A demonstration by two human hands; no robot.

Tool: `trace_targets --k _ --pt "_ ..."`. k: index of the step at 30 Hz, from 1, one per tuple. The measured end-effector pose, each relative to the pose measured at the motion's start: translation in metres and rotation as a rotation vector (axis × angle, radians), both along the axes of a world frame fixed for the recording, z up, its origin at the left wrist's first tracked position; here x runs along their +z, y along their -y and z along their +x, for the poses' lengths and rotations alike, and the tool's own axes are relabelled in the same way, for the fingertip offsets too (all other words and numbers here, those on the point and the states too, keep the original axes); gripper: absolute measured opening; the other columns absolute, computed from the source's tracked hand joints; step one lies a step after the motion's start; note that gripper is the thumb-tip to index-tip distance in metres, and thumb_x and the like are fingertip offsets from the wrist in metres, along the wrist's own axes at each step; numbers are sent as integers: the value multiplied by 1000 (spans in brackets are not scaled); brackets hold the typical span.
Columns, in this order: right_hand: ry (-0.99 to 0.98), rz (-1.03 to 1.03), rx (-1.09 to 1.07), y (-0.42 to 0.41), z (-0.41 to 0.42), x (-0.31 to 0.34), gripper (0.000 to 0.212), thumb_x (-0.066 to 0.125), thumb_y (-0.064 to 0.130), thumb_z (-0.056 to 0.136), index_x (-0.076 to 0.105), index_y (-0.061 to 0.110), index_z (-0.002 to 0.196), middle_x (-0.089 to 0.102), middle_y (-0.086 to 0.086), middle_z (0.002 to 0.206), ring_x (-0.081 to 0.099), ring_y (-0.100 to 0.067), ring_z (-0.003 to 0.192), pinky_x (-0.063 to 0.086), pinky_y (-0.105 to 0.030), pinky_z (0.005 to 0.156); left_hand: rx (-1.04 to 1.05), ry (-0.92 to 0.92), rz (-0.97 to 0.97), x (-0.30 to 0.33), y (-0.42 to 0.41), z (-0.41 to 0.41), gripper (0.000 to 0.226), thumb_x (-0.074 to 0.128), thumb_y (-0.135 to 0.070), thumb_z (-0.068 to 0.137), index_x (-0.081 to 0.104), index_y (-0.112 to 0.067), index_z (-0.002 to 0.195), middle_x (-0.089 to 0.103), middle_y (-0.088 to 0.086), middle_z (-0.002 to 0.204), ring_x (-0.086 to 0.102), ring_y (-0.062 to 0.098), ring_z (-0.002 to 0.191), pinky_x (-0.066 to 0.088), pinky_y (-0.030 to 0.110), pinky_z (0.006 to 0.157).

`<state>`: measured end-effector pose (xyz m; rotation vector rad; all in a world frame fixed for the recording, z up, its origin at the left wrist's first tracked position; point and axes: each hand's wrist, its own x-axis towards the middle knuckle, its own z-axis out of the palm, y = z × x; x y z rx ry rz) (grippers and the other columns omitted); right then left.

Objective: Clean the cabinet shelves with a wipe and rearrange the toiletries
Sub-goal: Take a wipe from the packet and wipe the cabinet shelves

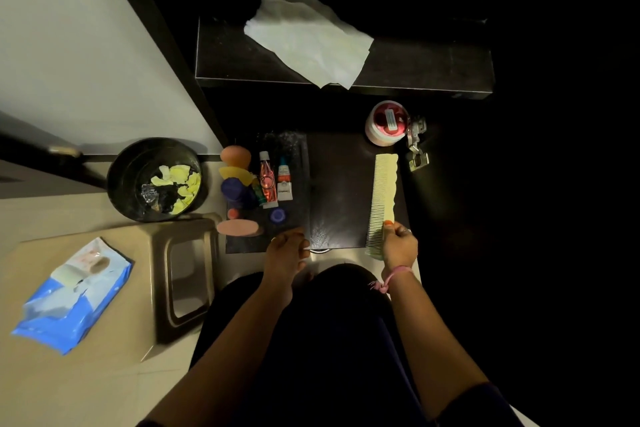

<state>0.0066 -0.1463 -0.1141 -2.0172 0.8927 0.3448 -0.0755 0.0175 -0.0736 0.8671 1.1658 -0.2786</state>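
R hand (398, 244) grip pinches near end of pale comb (383, 194), center-right of frame. L hand (286, 251) fingers curled at lower shelf (339, 184) front edge; whether they clasp it can't be told.

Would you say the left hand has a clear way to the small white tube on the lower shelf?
Probably yes: the left hand rests at the shelf's front edge, holding nothing, and only bare shelf separates it from the white tube.

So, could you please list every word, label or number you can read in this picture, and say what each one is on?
No text can be read.
Small white tube: has print, too small and blurred.
Round jar: blue label on its lid, too small.
Blue wipes pack: markings blurred.
Red tube: nothing legible.
Comb held by the right hand: no text visible.
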Motion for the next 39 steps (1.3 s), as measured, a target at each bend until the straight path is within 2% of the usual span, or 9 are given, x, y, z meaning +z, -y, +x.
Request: trace_targets --k 6,10,14,18,26,30,33,36,39 --pt "103 -144 26 -2 5 8 23 58 21 91 69 3 101 67 -19 105 63 -32 98 44 -27 79 5 -10 9 -2 3 -2 22 45 -12 92 59 -21 78 52 -1 64 44 8 48 27 19 46" --pt "86 -226 -41 -10 7 9 23 54 22 92 65 9 108 63 -17 115 59 -33 108 48 -41 88 18 -1 13 -3 4 -3 21 46 -12 92 59 -21 78 53 -1 64 45 9 49 27 19 47" --pt "68 -314 -55 -19 5 10 36 54 28 92 53 14 125 51 -14 127 45 -33 120 40 -48 92 18 -5 25 -2 3 -5 21 47 -14 92 60 -21 77 55 -2 65 46 10 53 27 21 49" --pt "105 -420 229 -22 -1 8 61 65 40 83 42 16 134 42 -11 134 40 -32 123 36 -51 95 18 -14 33 -1 2 -11 22 46 -14 92 61 -21 77 56 -2 65 47 9 54 28 22 51" --pt "276 -579 446 -16 -5 8 46 61 19 85 48 11 129 47 -12 132 46 -32 120 38 -45 93 11 -34 9 -1 -5 -20 19 46 -16 93 60 -19 81 55 -1 67 46 10 55 30 19 49" --pt "486 -373 907 -58 -18 16 38 60 21 86 55 17 124 52 -6 126 49 -22 117 40 -36 100 6 -46 32 0 -9 -29 14 47 -18 92 59 -19 84 55 0 68 48 10 57 34 21 51" --pt "461 -218 1238 -100 -28 20 40 62 26 85 54 17 124 52 -6 124 54 -24 112 46 -38 95 5 -54 186 -2 -12 -41 8 56 -23 87 61 -17 87 59 5 77 55 16 69 44 30 64" --pt "367 -154 1321 -129 -31 17 45 64 28 83 52 16 125 49 -6 127 52 -25 115 45 -40 98 68 -47 332 -2 -17 -50 15 68 -25 78 60 -16 86 65 11 89 62 27 83 52 43 79" --pt "317 -171 1338 -138 -31 13 43 63 24 84 53 13 125 49 -7 126 49 -26 117 43 -39 100 110 -100 420 -3 -25 -52 40 78 -28 70 50 -21 99 62 14 108 62 26 96 52 49 88"
